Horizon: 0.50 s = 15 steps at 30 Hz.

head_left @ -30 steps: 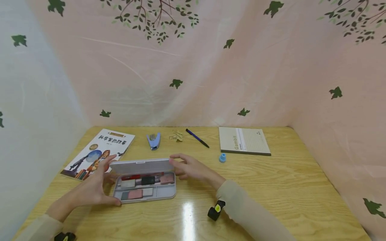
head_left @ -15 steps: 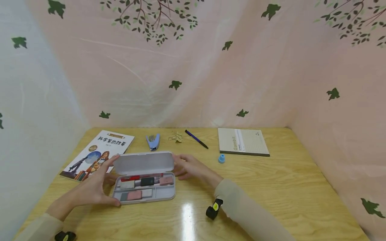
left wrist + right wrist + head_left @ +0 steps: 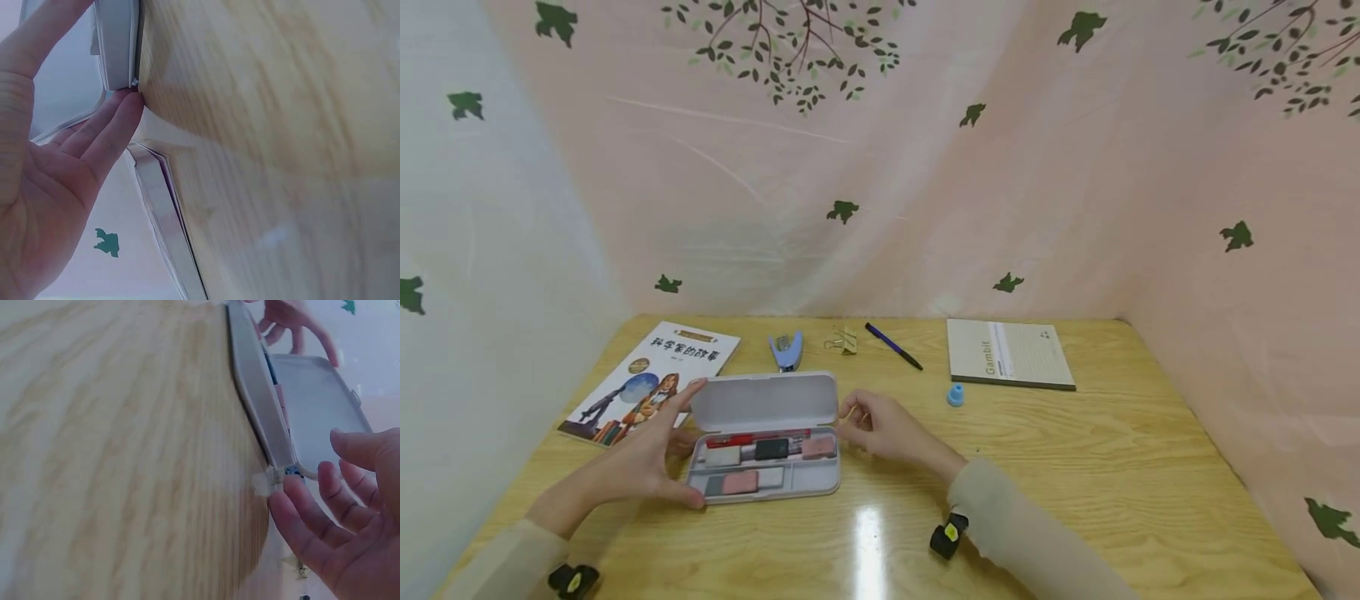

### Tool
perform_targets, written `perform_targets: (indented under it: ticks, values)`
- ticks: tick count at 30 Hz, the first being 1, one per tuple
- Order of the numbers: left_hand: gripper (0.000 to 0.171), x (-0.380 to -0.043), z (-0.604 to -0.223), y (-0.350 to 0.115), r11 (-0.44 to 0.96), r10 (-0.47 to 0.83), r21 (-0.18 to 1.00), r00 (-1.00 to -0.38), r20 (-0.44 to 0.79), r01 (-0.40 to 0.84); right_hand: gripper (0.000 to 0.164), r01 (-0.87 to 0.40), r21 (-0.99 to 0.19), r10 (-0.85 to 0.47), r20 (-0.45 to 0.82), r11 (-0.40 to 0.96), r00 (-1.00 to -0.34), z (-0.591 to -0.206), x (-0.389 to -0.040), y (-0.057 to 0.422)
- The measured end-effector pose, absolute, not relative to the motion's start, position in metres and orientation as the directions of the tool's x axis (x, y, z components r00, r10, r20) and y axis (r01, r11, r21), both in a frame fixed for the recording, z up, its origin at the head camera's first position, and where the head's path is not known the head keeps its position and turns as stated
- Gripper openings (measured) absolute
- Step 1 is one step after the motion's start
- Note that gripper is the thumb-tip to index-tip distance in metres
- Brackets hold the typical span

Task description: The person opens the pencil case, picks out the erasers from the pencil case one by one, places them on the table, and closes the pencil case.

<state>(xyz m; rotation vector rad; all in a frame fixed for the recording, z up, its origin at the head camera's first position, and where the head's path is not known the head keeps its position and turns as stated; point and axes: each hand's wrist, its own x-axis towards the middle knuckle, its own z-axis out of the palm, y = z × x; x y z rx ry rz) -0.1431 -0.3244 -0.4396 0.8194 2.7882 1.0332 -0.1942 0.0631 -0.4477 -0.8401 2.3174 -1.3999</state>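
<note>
A pale grey pencil case [image 3: 815, 478] lies on the table with its lid [image 3: 766, 402] swung up. Inside are a red pen [image 3: 741, 439], a black block [image 3: 771, 449], a pink eraser [image 3: 818, 447] and several other eraser-like blocks. My left hand [image 3: 634, 463] grips the case's left end, thumb at the front corner and fingers toward the back and the lid. Just off the right end is my right hand [image 3: 889, 427], fingers loosely bent and nothing in them; the right wrist view shows its fingertips close to the hinge corner, contact unclear.
Left of the case lies a picture book [image 3: 651, 379], partly behind my left hand. Along the back are a blue stapler-like tool [image 3: 786, 353], a binder clip [image 3: 844, 340], a blue pen [image 3: 893, 346] and a notebook [image 3: 1011, 353]. A small blue cap-like piece [image 3: 955, 395] stands before the notebook.
The lid has swung back from half raised to wide open. My right hand has let go of the lid and drawn slightly right. My left hand stays at the left end.
</note>
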Motion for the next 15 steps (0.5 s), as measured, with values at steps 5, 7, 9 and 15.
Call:
perform_targets:
  ticks: [5,7,9,15]
  values:
    - [0.149,-0.145,-0.437,-0.323,0.658,0.488,0.613,-0.868,0.094,0.436,0.031,-0.597,-0.673,-0.698,0.167,0.435,-0.696,-0.442,-0.186,0.061]
    - [0.149,-0.146,-0.436,-0.322,0.662,0.484,0.62,-0.872,0.075,0.421,0.035,-0.647,-0.606,-0.715,0.175,0.463,-0.677,-0.44,-0.184,0.058]
    - [0.149,-0.146,-0.435,-0.321,0.659,0.483,0.634,-0.874,0.055,0.404,0.035,-0.675,-0.551,-0.725,0.171,0.491,-0.667,-0.439,-0.183,0.056]
    - [0.149,-0.148,-0.434,-0.32,0.659,0.483,0.643,-0.875,0.036,0.39,0.033,-0.695,-0.493,-0.735,0.151,0.523,-0.661,-0.44,-0.184,0.049]
